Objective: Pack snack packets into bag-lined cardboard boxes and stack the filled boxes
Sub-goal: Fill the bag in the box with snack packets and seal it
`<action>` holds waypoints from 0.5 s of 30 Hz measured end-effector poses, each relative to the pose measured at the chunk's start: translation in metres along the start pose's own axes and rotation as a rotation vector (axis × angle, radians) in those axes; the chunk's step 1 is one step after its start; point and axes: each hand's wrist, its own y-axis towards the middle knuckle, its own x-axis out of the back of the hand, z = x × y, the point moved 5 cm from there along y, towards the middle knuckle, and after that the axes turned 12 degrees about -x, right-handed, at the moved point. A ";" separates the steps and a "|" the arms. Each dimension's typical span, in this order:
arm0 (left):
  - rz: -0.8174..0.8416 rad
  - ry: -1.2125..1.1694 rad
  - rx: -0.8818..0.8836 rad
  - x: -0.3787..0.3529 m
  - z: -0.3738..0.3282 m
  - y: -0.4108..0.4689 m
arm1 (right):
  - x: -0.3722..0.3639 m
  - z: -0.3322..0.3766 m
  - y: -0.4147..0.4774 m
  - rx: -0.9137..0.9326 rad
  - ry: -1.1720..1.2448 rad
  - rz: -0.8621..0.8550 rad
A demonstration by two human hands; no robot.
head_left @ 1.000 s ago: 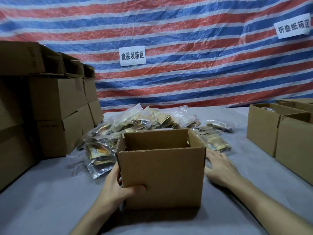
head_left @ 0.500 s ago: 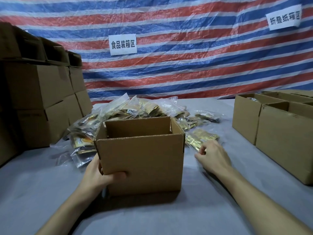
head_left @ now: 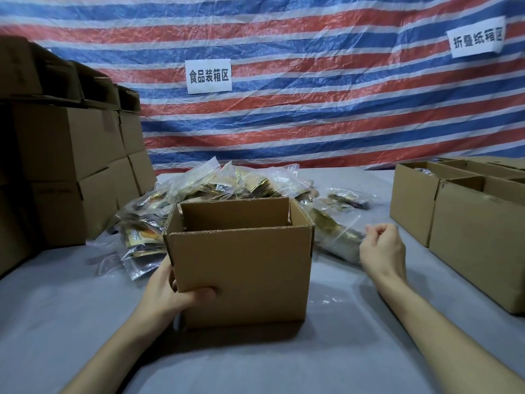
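Left hand [head_left: 170,292] grips an open corrugated cardboard box [head_left: 241,277]; right hand [head_left: 383,251] curls beside glossy, crinkled packets [head_left: 227,180], grip unclear.

Matt corrugated cardboard box [head_left: 241,277]; glossy, probably plastic packets [head_left: 227,183].

Only two forearms and two hands of the person are being shown, and all of them are being left uncovered. The slender bare left forearm [head_left: 113,354] is being seen unclothed from the lower edge of the picture up to the wrist, where it is being narrowed before the bare left hand [head_left: 167,291], whose broad, round-tipped thumb is being displayed most plainly. The slender bare right forearm [head_left: 443,334] is likewise being seen unclothed along its whole visible length, and on the bare right hand [head_left: 383,251] the knuckles and the wrist bone are being faintly outlined. Fingernails are being rendered too small to be judged.
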 end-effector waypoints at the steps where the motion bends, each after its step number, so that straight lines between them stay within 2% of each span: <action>1: 0.003 -0.001 0.000 0.000 0.000 0.000 | 0.001 -0.001 -0.001 -0.039 0.071 -0.003; 3: 0.001 -0.005 0.005 0.000 0.000 0.000 | 0.002 -0.005 -0.001 -0.127 0.136 -0.006; 7: -0.002 -0.008 0.011 -0.001 -0.001 -0.001 | -0.005 -0.014 0.002 -0.229 0.042 0.055; 12: -0.015 0.006 0.019 -0.002 -0.005 -0.001 | -0.012 -0.018 -0.003 -0.137 -0.333 0.190; 15: -0.020 0.029 0.026 -0.003 -0.006 -0.002 | -0.013 -0.014 -0.003 -0.059 -0.280 0.278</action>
